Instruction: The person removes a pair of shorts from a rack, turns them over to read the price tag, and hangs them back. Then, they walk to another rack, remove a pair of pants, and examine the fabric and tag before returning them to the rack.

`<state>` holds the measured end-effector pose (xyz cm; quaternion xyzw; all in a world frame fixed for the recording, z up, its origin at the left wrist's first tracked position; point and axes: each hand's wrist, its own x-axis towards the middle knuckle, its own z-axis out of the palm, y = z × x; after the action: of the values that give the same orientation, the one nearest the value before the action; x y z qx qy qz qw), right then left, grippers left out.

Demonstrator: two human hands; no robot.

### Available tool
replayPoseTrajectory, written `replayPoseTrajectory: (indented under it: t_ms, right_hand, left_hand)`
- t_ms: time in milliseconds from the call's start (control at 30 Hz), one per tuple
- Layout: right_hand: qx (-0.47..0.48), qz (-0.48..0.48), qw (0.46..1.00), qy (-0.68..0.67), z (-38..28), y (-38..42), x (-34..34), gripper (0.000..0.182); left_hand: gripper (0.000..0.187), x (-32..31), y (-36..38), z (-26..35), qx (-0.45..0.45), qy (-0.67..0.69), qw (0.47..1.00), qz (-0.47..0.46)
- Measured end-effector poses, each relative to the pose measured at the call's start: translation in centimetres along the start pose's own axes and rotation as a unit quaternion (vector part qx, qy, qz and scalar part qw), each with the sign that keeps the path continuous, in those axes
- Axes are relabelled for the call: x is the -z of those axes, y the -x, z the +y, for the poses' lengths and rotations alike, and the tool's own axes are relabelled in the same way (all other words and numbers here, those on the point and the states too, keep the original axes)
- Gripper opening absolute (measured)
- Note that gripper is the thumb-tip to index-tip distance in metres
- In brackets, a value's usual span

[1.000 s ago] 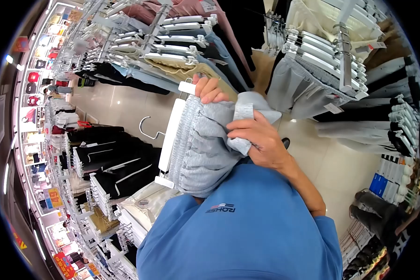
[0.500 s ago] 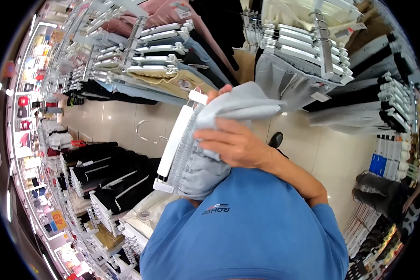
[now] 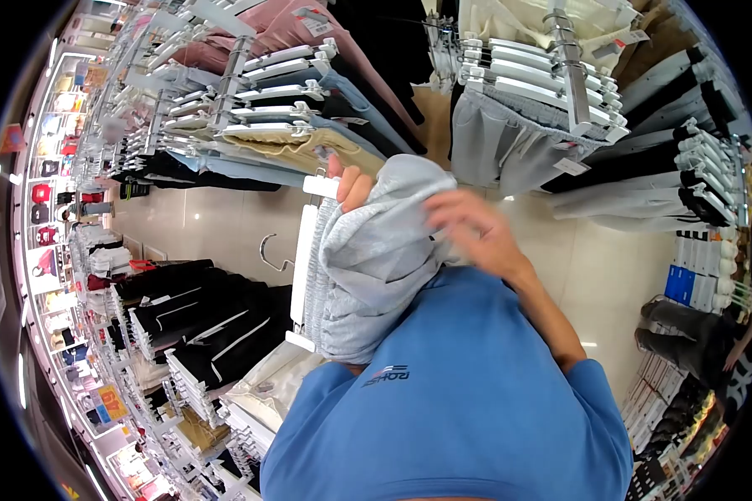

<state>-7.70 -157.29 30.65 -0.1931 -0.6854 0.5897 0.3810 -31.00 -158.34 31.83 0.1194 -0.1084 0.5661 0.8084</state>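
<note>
Light grey elastic-waist trousers point(image 3: 368, 242), bunched and folded over, are fixed along their waistband to a white clip hanger point(image 3: 305, 267). The hanger's metal hook point(image 3: 274, 253) points left. My left hand point(image 3: 355, 185) grips the trousers at the hanger's upper end, by the white clip; its forearm is hidden beneath the cloth. At the right side of the bundle is my right hand point(image 3: 480, 234), blurred, with its fingers stretched toward the fabric and apart. The bundle lies close against the front of my blue shirt point(image 3: 443, 392).
Racks of hanging trousers point(image 3: 284, 108) stand ahead, with grey trousers point(image 3: 518, 134) on a metal rail point(image 3: 572, 92) at front right. Black trousers point(image 3: 209, 317) hang on my left. Pale floor tiles point(image 3: 560, 267) run between the racks. Another person's legs point(image 3: 685, 334) show at far right.
My right hand has lifted off the middle of the trousers and moved right. The cloth has been turned over into a rounder bundle, and the hanger stands more upright in view.
</note>
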Motion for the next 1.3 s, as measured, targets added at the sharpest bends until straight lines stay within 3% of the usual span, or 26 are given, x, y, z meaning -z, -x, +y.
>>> replayPoseTrajectory:
  t_ms: [67,167,200,267,367,467,600,700,733,833,867,900,933,1000,1067,1167,1267,1300]
  right_hand:
    - [-0.124,0.203,0.966,0.102,4.2,0.5,0.9,0.031]
    - [-0.264,0.229,0.936,0.048,15.3,1.9,1.1,0.047]
    - [-0.333,0.209,0.915,-0.090,14.5,1.6,1.1,0.051]
    - [-0.441,0.150,0.810,-0.356,11.6,0.0,1.0,0.058]
    - [-0.377,0.127,0.782,-0.479,12.4,-0.8,1.2,0.056]
    - [-0.285,0.163,0.873,-0.360,9.5,-1.7,1.1,0.050]
    - [-0.203,0.197,0.942,-0.178,3.7,-3.8,0.8,0.037]
    - [-0.077,0.190,0.979,0.000,1.3,-4.3,-0.1,0.039]
    - [-0.151,0.163,0.970,0.099,-1.2,-4.2,-0.3,0.039]
    - [-0.016,0.149,0.958,0.243,-3.5,-5.0,-2.0,0.040]
    - [0.007,0.136,0.965,0.225,-4.2,-5.0,-2.4,0.037]
    - [0.016,0.116,0.966,0.230,-4.4,-5.2,-2.4,0.036]
    - [0.023,0.097,0.967,0.234,-4.4,-5.3,-2.3,0.035]
    - [0.040,0.097,0.969,0.225,-4.0,-5.4,-2.3,0.033]
    - [0.058,0.136,0.970,0.194,-3.1,-5.4,-2.6,0.032]
    - [-0.009,0.103,0.969,0.222,-4.0,-4.8,-2.5,0.029]
    - [0.032,0.123,0.907,0.401,-4.7,-5.0,-3.8,0.019]
    - [0.019,0.117,0.906,0.406,-4.8,-4.9,-4.1,0.018]
  left_hand:
    - [0.064,-0.6,0.2,-0.1,-0.014,-0.003,1.000,-0.001]
    - [0.064,-1.1,0.2,-0.4,-0.023,0.001,1.000,-0.006]
    - [0.064,-1.2,0.3,-0.5,-0.026,-0.002,1.000,-0.006]
    - [0.064,-1.3,0.4,-0.5,-0.030,-0.004,1.000,-0.004]
    - [0.065,-1.6,0.8,-0.4,-0.035,-0.009,0.999,0.000]
    - [0.065,-2.0,1.0,-0.5,-0.039,-0.020,0.999,0.009]
    - [0.064,-0.9,1.8,0.5,-0.021,-0.022,0.999,-0.020]
    - [0.059,-2.2,1.5,1.2,0.028,-0.046,0.996,0.074]
    - [0.054,-3.2,1.5,0.8,0.016,-0.036,0.988,0.149]
    - [0.056,-1.9,0.5,0.8,0.085,-0.024,0.990,0.113]
    - [0.060,-0.5,0.1,0.5,0.104,-0.016,0.993,0.054]
    - [0.067,0.1,0.2,0.9,0.134,-0.018,0.987,0.085]
    - [0.071,0.3,0.3,0.5,0.113,-0.070,0.971,0.197]
    - [0.073,0.5,0.3,-0.3,0.103,-0.089,0.956,0.259]
    - [0.071,0.3,0.0,-0.5,0.126,-0.030,0.978,0.164]
    - [0.073,0.5,0.7,-0.8,0.127,-0.068,0.969,0.200]
    - [0.071,2.8,1.3,-0.5,0.147,-0.090,0.973,0.156]
    - [0.071,3.0,1.5,-0.6,0.154,-0.095,0.972,0.149]
